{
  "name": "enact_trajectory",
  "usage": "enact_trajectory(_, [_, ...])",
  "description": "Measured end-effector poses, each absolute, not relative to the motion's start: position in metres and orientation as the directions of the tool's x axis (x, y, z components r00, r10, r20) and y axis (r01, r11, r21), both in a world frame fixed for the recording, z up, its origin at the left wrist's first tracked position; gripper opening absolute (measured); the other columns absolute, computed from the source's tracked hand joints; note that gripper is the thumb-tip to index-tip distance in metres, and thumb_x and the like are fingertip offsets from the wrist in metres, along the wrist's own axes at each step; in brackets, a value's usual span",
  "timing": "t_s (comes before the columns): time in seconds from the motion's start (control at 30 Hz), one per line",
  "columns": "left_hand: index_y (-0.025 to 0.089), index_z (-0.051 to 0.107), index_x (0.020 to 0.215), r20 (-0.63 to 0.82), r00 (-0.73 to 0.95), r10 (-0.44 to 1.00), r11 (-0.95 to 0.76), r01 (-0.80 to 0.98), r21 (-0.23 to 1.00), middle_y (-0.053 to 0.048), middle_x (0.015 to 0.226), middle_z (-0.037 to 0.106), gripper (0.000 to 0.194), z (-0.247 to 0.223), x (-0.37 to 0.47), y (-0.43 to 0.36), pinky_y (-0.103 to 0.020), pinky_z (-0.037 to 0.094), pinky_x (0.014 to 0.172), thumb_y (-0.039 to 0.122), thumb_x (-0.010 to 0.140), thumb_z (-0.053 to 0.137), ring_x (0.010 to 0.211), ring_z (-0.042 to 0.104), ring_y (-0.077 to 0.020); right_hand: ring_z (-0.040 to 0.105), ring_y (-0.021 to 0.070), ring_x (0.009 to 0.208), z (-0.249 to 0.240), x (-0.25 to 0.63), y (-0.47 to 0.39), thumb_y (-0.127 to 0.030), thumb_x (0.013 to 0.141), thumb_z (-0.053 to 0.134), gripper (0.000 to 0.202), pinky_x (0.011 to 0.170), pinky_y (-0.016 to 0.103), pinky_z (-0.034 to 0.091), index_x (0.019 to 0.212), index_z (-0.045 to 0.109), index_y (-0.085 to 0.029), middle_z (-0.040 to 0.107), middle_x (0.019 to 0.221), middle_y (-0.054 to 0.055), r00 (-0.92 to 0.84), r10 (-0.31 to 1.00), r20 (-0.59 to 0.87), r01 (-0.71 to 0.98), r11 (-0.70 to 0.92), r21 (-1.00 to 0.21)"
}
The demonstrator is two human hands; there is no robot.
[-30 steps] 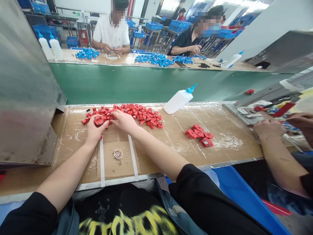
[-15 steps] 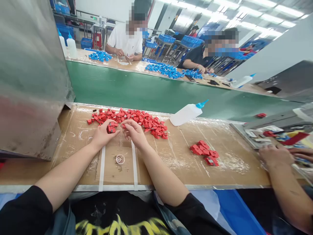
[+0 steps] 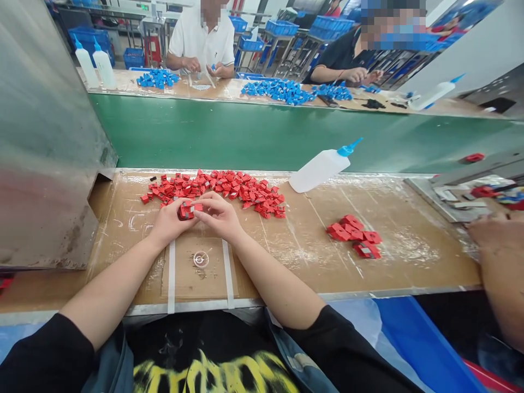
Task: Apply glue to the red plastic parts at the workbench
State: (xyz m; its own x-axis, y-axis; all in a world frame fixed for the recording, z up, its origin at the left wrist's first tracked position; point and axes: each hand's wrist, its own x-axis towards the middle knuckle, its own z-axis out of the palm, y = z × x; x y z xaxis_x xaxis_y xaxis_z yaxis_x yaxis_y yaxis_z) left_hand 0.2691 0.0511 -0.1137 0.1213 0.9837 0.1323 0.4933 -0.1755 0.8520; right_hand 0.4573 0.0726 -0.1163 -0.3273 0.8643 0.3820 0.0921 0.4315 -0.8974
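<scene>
My left hand (image 3: 168,222) is closed round a red block-shaped plastic part (image 3: 186,211) with dark and grey patches. Its fingers curl about the part's left and lower sides. From the right, my right hand (image 3: 219,215) pinches a small red piece (image 3: 198,207) against that part; the fingertips hide much of it. Just behind both hands lies a heap of small red pieces (image 3: 245,191). In front of them, a cardboard pad (image 3: 200,284) with two white tape strips bears a small ring-shaped clear blob (image 3: 200,259).
A white squeeze bottle (image 3: 319,170) with a blue nozzle leans at the back. Several larger red parts (image 3: 352,232) are grouped to the right. A metal housing (image 3: 49,136) bounds the left. A co-worker's arm (image 3: 501,262) is at far right. People handle blue pieces (image 3: 282,90) opposite.
My right hand has moved left and brought its small red piece up against the red part in my left hand. The camera view has tilted downward.
</scene>
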Motion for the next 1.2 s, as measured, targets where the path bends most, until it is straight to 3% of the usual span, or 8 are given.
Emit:
enact_trajectory(0.23, [0.023, 0.071, 0.114, 0.11, 0.166, 0.98, -0.182, 0.523, 0.833, 0.002, 0.088, 0.073, 0.04, -0.116, 0.268, 0.05, -0.029, 0.049, 0.073, 0.033, 0.075, 0.073, 0.08, 0.066, -0.0189, 0.061, 0.022, 0.099, -0.125, 0.456, 0.075, -0.048, 0.096, 0.069, 0.034, 0.084, 0.039, 0.056, 0.124, 0.076, -0.03, 0.06, 0.123, 0.009, -0.395, 0.796, 0.459, 0.241, 0.572, -0.784])
enact_trajectory(0.4, [0.027, 0.065, 0.128, 0.124, 0.165, 0.978, -0.195, 0.544, 0.816, -0.001, 0.108, 0.076, 0.046, -0.115, 0.27, 0.047, -0.033, 0.052, 0.083, 0.034, 0.082, 0.07, 0.095, 0.071, -0.0232, 0.063, 0.0208, 0.095, -0.122, 0.455, 0.071, -0.045, 0.1, 0.064, 0.031, 0.09, 0.044, 0.057, 0.125, 0.076, -0.032, 0.059, 0.133, 0.009, -0.404, 0.785, 0.469, 0.285, 0.595, -0.751])
enact_trajectory(0.53, [0.028, 0.053, 0.14, 0.171, 0.121, 0.978, -0.208, 0.677, 0.706, -0.005, 0.121, 0.074, 0.051, -0.113, 0.271, 0.043, -0.036, 0.053, 0.085, 0.032, 0.09, 0.063, 0.099, 0.073, -0.0274, 0.064, 0.0209, 0.098, -0.124, 0.447, 0.068, -0.05, 0.093, 0.073, 0.043, 0.077, 0.035, 0.06, 0.131, 0.072, -0.03, 0.059, 0.134, 0.011, -0.304, 0.886, 0.351, 0.129, 0.403, -0.906])
enact_trajectory(0.63, [0.027, 0.05, 0.14, 0.196, 0.122, 0.973, -0.219, 0.758, 0.614, -0.007, 0.122, 0.073, 0.049, -0.114, 0.269, 0.043, -0.038, 0.053, 0.083, 0.031, 0.092, 0.061, 0.1, 0.073, -0.0298, 0.064, 0.0248, 0.118, -0.126, 0.441, 0.069, -0.052, 0.084, 0.082, 0.066, 0.097, 0.038, 0.06, 0.142, 0.063, -0.026, 0.063, 0.135, 0.011, -0.342, 0.917, 0.203, -0.073, 0.19, -0.979])
enact_trajectory(0.7, [0.025, 0.049, 0.137, 0.197, 0.149, 0.969, -0.237, 0.781, 0.578, -0.008, 0.122, 0.073, 0.047, -0.114, 0.268, 0.044, -0.038, 0.053, 0.082, 0.031, 0.092, 0.06, 0.1, 0.073, -0.0309, 0.061, 0.027, 0.128, -0.127, 0.44, 0.071, -0.053, 0.082, 0.083, 0.067, 0.111, 0.043, 0.053, 0.139, 0.064, -0.023, 0.066, 0.134, 0.011, -0.425, 0.894, 0.14, -0.175, 0.07, -0.982])
enact_trajectory(0.8, [0.023, 0.049, 0.133, 0.198, 0.186, 0.962, -0.265, 0.801, 0.537, -0.01, 0.12, 0.073, 0.042, -0.112, 0.268, 0.045, -0.038, 0.053, 0.081, 0.028, 0.092, 0.059, 0.1, 0.073, -0.0314, 0.061, 0.029, 0.131, -0.127, 0.441, 0.073, -0.053, 0.081, 0.084, 0.065, 0.117, 0.047, 0.049, 0.134, 0.067, -0.02, 0.069, 0.133, 0.011, -0.486, 0.869, 0.097, -0.258, -0.037, -0.965])
enact_trajectory(1.07, [0.023, 0.049, 0.132, 0.253, 0.223, 0.941, -0.331, 0.753, 0.569, -0.009, 0.123, 0.07, 0.043, -0.107, 0.266, 0.044, -0.037, 0.054, 0.084, 0.026, 0.09, 0.059, 0.101, 0.072, -0.0282, 0.068, 0.028, 0.12, -0.131, 0.435, 0.075, -0.052, 0.08, 0.085, 0.057, 0.112, 0.046, 0.053, 0.123, 0.068, -0.019, 0.071, 0.127, 0.012, -0.427, 0.892, 0.152, -0.292, 0.023, -0.956])
enact_trajectory(1.2, [0.026, 0.046, 0.14, 0.248, 0.292, 0.924, -0.379, 0.595, 0.709, -0.009, 0.129, 0.066, 0.057, -0.102, 0.261, 0.044, -0.035, 0.056, 0.081, 0.037, 0.088, 0.065, 0.089, 0.07, -0.0218, 0.066, 0.0265, 0.121, -0.13, 0.434, 0.077, -0.049, 0.084, 0.083, 0.055, 0.108, 0.042, 0.056, 0.128, 0.064, -0.021, 0.069, 0.128, 0.011, -0.425, 0.873, 0.239, -0.312, 0.106, -0.944])
